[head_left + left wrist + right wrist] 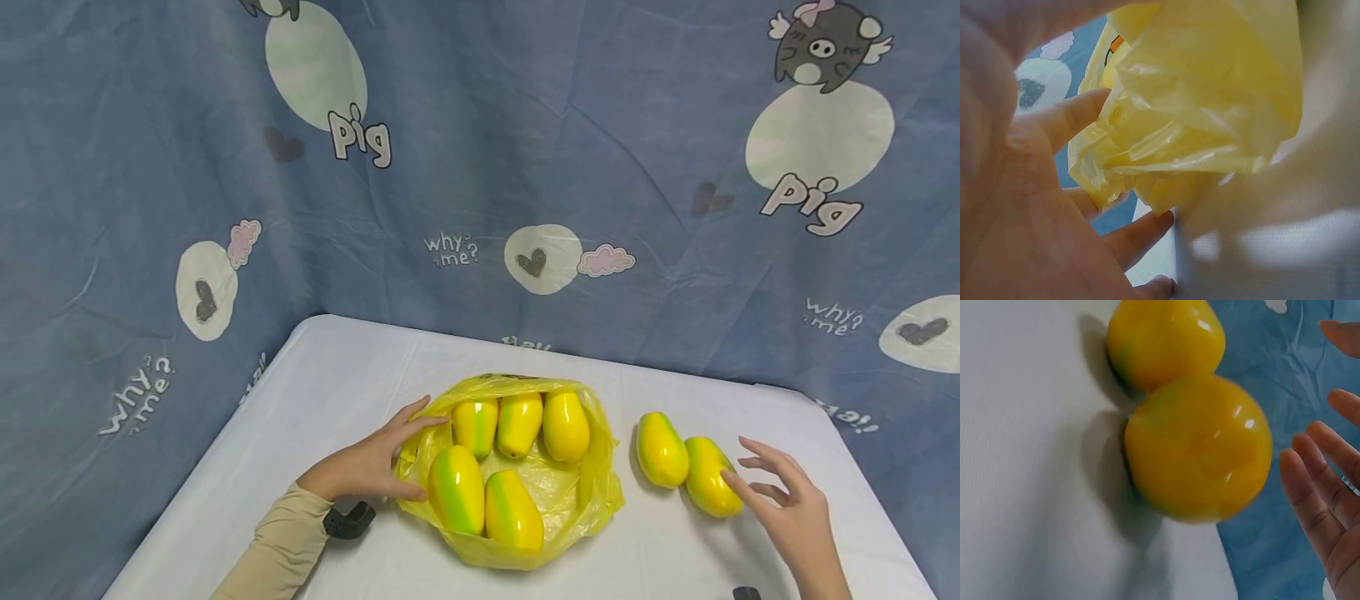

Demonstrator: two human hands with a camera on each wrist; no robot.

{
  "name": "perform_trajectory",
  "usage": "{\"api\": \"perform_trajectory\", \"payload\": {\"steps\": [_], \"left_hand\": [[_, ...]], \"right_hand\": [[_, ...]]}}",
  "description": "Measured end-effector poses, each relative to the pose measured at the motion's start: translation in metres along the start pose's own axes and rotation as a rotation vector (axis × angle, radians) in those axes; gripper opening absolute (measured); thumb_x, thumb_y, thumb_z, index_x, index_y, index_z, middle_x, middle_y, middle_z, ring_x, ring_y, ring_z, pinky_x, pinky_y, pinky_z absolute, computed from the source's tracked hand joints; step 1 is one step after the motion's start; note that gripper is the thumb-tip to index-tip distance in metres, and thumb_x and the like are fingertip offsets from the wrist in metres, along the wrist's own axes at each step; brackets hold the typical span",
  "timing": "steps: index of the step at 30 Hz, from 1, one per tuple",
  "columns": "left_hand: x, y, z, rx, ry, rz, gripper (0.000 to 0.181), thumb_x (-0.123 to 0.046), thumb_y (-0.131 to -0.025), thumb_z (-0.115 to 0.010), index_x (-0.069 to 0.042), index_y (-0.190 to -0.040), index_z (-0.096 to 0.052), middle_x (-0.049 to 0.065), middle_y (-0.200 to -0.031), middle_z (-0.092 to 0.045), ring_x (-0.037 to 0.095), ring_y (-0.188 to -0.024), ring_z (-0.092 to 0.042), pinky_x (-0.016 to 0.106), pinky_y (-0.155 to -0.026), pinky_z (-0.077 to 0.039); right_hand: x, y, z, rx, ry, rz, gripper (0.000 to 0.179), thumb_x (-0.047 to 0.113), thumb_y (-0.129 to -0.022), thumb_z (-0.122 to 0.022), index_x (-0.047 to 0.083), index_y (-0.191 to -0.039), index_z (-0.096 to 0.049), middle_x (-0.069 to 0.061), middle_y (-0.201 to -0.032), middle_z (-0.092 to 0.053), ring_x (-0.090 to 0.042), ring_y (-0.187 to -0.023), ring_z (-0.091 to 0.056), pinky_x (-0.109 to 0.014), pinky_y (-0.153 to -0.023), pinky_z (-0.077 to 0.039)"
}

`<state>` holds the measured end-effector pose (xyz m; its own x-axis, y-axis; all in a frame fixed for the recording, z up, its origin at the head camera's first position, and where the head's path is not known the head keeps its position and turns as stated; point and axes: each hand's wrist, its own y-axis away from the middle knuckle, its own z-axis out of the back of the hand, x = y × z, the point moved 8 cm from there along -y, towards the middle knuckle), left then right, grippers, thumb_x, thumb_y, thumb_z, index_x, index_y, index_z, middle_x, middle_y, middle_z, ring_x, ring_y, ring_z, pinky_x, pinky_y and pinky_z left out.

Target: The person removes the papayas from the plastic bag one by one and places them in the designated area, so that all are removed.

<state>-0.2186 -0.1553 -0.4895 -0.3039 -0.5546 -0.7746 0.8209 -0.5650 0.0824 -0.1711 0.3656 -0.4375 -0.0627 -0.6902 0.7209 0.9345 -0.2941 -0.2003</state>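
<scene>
Just left of the right hand [787,500], near its spread, unladen fingers: right fruit [711,479], lying on the right part of the table [645,558]. Long axis slanting from far left to near right, with the near end toward the right hand's side. Overlapped by the thumb in the head view, yet clear of all fingertips in the right wrist view, so apart by a small gap. Much nearer to the right hand than to the left hand [371,467]. Further left, just beside and seemingly touching: left fruit [662,450]. Beyond a gap, left again: bag [606,500], with five fruits [457,492] inside. At its left rim, left hand, fingers spread, touching the plastic; no pinch visible.
</scene>
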Motion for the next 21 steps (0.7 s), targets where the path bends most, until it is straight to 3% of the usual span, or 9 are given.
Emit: {"api": "perform_trajectory", "payload": {"steps": [15, 21], "left_hand": [[-0.003, 0.001, 0.001, -0.001, -0.004, 0.004, 0.098, -0.044, -0.074, -0.089, -0.025, -0.158, -0.042, 0.017, -0.174, -0.005, 0.05, -0.157, -0.016, 0.076, -0.115, -0.029], [-0.003, 0.002, 0.001, -0.004, -0.011, -0.003, 0.098, -0.043, -0.074, -0.089, -0.025, -0.158, -0.042, 0.018, -0.174, -0.006, 0.052, -0.156, -0.017, 0.077, -0.114, -0.028]], "right_hand": [[0.055, 0.011, -0.01, 0.047, -0.046, 0.246, 0.06, 0.011, -0.085, -0.085, 0.011, -0.14, -0.062, 0.034, -0.127, -0.051, 0.018, -0.109, -0.053, -0.002, -0.081, -0.05], [0.07, 0.015, -0.018, 0.076, -0.073, 0.311, 0.065, 0.003, -0.08, -0.087, 0.012, -0.139, -0.063, 0.024, -0.128, -0.057, 0.014, -0.109, -0.057, -0.005, -0.083, -0.052]]}}
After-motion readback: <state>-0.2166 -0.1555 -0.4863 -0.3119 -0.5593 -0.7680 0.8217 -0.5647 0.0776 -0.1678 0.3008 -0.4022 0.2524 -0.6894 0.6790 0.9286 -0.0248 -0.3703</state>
